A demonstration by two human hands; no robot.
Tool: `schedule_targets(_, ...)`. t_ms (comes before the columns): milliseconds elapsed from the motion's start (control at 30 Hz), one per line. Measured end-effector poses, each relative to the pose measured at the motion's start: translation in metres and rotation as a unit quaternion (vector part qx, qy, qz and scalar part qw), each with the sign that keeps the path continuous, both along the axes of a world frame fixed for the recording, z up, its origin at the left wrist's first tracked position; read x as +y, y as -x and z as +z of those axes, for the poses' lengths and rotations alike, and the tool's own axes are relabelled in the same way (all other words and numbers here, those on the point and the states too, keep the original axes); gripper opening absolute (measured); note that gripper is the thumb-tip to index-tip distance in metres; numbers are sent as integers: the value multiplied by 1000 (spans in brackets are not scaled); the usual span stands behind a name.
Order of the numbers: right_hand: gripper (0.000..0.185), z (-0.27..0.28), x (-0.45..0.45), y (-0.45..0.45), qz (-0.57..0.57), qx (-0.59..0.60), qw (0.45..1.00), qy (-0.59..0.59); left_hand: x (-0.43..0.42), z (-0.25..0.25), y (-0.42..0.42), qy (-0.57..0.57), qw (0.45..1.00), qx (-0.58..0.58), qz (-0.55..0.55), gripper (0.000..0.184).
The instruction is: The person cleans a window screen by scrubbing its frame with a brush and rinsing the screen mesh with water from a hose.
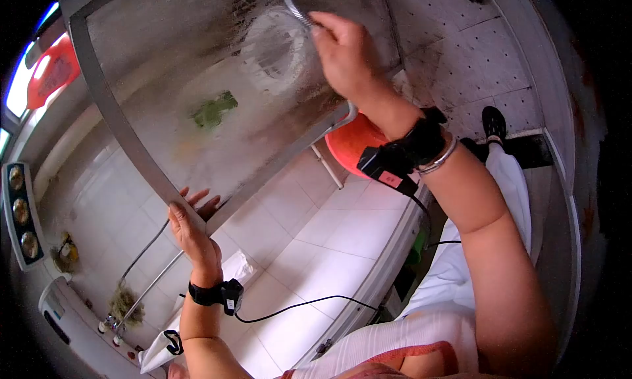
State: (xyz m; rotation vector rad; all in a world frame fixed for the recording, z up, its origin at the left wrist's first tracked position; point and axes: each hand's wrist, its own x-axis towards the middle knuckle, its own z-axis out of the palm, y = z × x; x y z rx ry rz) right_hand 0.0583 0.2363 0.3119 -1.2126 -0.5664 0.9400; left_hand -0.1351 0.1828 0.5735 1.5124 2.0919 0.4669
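Observation:
A large grey-framed window screen (151,109) leans across the upper left, its dark mesh smudged, with a green patch on it. My left hand (192,231) grips its lower corner, with the thumb on the near side and fingers round the frame. Over the screen's right part, my right hand (345,53) is closed round a ribbed metal shower hose (294,5). This hose runs up out of view, and a pale curved length shows below my hand. A whitish round patch lies on the mesh left of my right hand. Motion blurs my right fingers slightly.
An orange-red basin (349,145) stands behind my right forearm. White tiles (329,237) cover the ledge and wall. At left are a lamp panel (23,214), a white water heater (79,333) and a metal pipe (155,287). Cables hang from both wrist devices. My shoe (494,124) rests on the floor.

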Motion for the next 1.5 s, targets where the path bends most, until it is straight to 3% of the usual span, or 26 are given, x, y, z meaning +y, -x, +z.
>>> schedule_targets(167,27,24,-6,-5,34,51,998,5,0,-1,-1,5,1000,0,5,43)
schedule_targets(333,27,85,-4,0,60,123,982,-133,0,-3,-7,1,1000,-7,22,43)
schedule_targets(567,26,107,1,4,68,134,974,-170,0,-7,-7,5,1000,-4,28,42)
schedule_targets(800,26,56,-4,-1,60,68,995,-49,-1,-7,-5,8,1000,0,12,44)
schedule_targets(1100,28,-126,-21,6,34,-51,978,198,-1,-7,-8,2,1000,8,21,43)
schedule_targets(1233,26,-153,-41,-17,80,33,964,252,-1,-8,-6,1,1000,4,19,43)
schedule_targets(1300,27,-166,-59,-21,150,128,910,364,-1,-7,-6,2,1000,-4,23,43)
schedule_targets(1367,27,-182,-75,-15,124,108,921,352,0,-7,-7,-1,999,11,31,43)
schedule_targets(1433,26,-176,-85,-21,157,128,886,417,0,-7,-6,-1,999,11,31,43)
schedule_targets(1500,27,-200,-80,-17,136,71,915,374,0,-7,-6,0,999,15,32,44)
